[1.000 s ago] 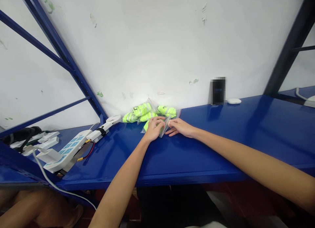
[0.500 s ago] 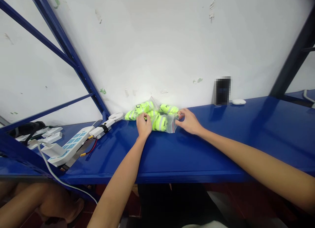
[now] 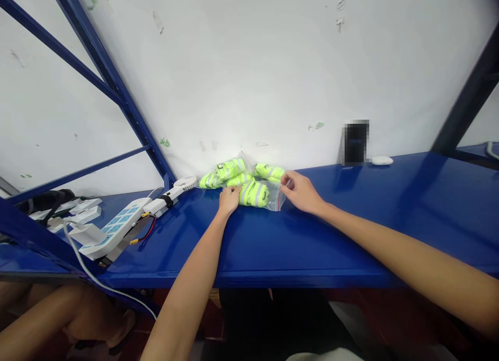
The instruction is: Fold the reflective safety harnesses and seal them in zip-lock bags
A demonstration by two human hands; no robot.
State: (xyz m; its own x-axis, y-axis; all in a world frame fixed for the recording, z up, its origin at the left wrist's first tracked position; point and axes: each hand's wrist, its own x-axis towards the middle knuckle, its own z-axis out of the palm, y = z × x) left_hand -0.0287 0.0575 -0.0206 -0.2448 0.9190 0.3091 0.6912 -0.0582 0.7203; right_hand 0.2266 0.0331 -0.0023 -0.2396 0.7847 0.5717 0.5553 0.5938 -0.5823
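Observation:
A clear zip bag (image 3: 260,194) with a rolled neon-yellow reflective item inside lies on the blue shelf (image 3: 351,231) near the wall. My left hand (image 3: 228,200) pinches the bag's left end, fingers closed on it. My right hand (image 3: 301,191) pinches the bag's right edge at the red zip strip. Behind the bag lies a small pile of similar bagged neon-yellow items (image 3: 230,171) against the wall.
A small white handheld fan (image 3: 177,188) and a white power strip (image 3: 111,231) with cables lie at the left. A dark blurred object (image 3: 355,142) and a small white oval case (image 3: 382,160) stand by the wall at right. Blue frame struts cross the left.
Both hands have shifted from the bag's middle to its two ends, and the bag has turned flat along the shelf. The camera view has tilted slightly.

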